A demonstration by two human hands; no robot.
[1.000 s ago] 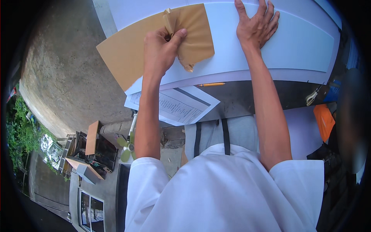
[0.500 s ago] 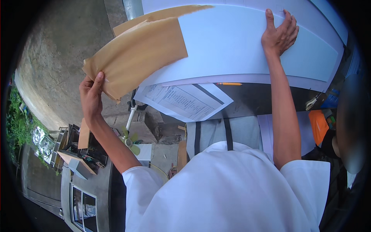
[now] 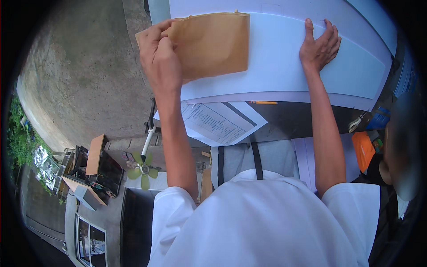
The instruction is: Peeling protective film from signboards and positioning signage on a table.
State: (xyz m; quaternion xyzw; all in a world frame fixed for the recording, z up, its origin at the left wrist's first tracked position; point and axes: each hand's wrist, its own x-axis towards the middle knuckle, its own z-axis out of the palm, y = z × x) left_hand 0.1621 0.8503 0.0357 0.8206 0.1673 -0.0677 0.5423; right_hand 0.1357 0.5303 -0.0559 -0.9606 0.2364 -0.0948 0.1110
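A sheet of brown paper (image 3: 213,46) lies folded back over the left part of a large white sheet (image 3: 275,58). My left hand (image 3: 162,60) grips the brown paper at its left end, with the fingers curled round its upper edge. Towards the right end of the white sheet, my right hand (image 3: 319,48) rests flat, thumb and fingers spread, holding nothing. Under the white sheet shows a larger pale lilac sheet (image 3: 356,101), sticking out along the near edge.
Nearer to me, a printed page (image 3: 218,122) and a yellow pencil (image 3: 263,103) lie on the dark table (image 3: 284,116). A bundled cord (image 3: 356,123) and an orange item (image 3: 364,151) sit at the right. Down left stands a green-bladed fan (image 3: 144,170).
My left hand has moved up and to the right, drawing the brown paper along, so its right edge lies further right. My right hand stays in place on the white sheet.
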